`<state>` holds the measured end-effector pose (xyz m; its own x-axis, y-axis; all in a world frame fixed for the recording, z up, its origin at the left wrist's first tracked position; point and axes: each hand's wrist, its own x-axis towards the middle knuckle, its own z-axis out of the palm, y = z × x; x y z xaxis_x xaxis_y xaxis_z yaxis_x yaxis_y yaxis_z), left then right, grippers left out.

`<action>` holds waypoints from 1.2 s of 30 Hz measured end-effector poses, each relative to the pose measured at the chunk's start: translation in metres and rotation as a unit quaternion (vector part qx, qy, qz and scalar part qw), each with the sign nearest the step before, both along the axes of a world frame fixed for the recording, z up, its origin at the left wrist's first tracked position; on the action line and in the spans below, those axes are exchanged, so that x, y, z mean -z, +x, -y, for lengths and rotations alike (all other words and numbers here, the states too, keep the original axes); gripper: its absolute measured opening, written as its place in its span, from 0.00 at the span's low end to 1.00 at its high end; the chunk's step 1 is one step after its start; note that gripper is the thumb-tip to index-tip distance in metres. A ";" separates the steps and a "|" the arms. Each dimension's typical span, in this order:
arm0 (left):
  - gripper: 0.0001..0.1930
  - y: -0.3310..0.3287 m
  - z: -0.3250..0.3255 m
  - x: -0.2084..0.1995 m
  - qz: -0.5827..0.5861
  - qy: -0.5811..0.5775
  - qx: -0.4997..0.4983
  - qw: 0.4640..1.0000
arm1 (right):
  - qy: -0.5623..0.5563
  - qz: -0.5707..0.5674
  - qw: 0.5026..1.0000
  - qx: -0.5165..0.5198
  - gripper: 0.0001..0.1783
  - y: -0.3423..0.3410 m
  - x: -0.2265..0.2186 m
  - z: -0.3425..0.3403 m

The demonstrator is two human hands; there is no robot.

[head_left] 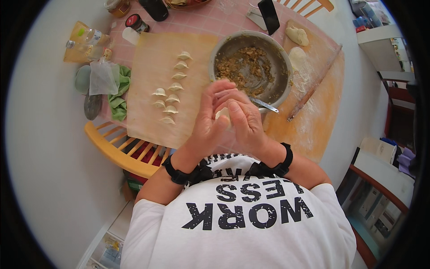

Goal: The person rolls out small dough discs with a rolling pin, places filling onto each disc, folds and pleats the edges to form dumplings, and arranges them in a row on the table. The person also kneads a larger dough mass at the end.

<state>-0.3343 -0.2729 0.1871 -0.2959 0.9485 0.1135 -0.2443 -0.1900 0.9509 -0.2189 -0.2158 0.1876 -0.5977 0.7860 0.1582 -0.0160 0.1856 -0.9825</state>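
Note:
Close together in front of my chest, my left hand (208,119) and my right hand (246,119) are both closed around a dumpling (222,113). Only a pale bit of its dough shows between the thumbs; the fingers hide the rest. Just beyond them stands a wide metal bowl (282,54) with brown chopped filling (246,62) in it. A metal spoon's handle (264,105) leans out over the bowl's near rim. To the left, several folded dumplings (172,98) lie in loose rows on a light brown sheet (150,80).
At the right, a floured wooden board (309,130) bears a rolling pin (315,84), a dough lump (297,36) and a flatter dough piece (297,58). A phone (269,17) stands behind the bowl. Jars, bottles (92,49) and a green cloth (118,96) edge the left side, above a wooden chair (121,157).

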 end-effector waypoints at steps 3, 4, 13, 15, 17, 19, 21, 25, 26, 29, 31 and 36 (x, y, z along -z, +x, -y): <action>0.25 -0.017 0.009 0.000 0.129 -0.041 0.055 0.989 | 0.154 0.034 0.987 0.017 0.19 -0.007 0.005 -0.005; 0.27 -0.025 0.014 0.002 0.178 -0.054 0.098 0.978 | 0.147 0.057 0.987 -0.004 0.19 -0.010 0.007 -0.004; 0.14 -0.135 0.024 0.080 -0.044 -0.188 0.005 0.981 | 0.107 0.111 0.988 0.025 0.23 0.010 0.022 0.007; 0.15 -0.173 0.013 0.109 -0.121 -0.197 -0.031 0.972 | 0.121 0.148 0.980 0.053 0.22 0.027 0.023 0.008; 0.16 -0.204 0.003 0.136 -0.202 -0.233 -0.054 0.950 | 0.115 0.177 0.974 0.086 0.20 0.044 0.024 0.012; 0.16 -0.225 -0.004 0.159 -0.252 -0.216 -0.052 0.942 | 0.103 0.200 0.968 0.114 0.19 0.058 0.024 0.020; 0.15 -0.238 -0.007 0.174 -0.309 -0.244 -0.036 0.918 | 0.092 0.217 0.962 0.138 0.17 0.069 0.024 0.030; 0.13 -0.248 -0.007 0.184 -0.360 -0.276 -0.005 0.891 | 0.037 0.221 0.959 0.171 0.16 0.083 0.022 0.045; 0.12 -0.248 -0.006 0.184 -0.337 -0.291 0.000 0.895 | 0.039 0.222 0.959 0.170 0.15 0.084 0.022 0.047; 0.11 -0.250 -0.004 0.186 -0.433 -0.255 -0.016 0.865 | 0.049 0.229 0.959 0.162 0.14 0.087 0.022 0.054; 0.10 -0.252 -0.005 0.188 -0.473 -0.209 -0.014 0.856 | 0.061 0.236 0.955 0.168 0.14 0.086 0.025 0.058; 0.11 -0.255 -0.014 0.191 -0.501 -0.208 0.032 0.840 | 0.059 0.227 0.962 0.141 0.11 0.086 0.034 0.073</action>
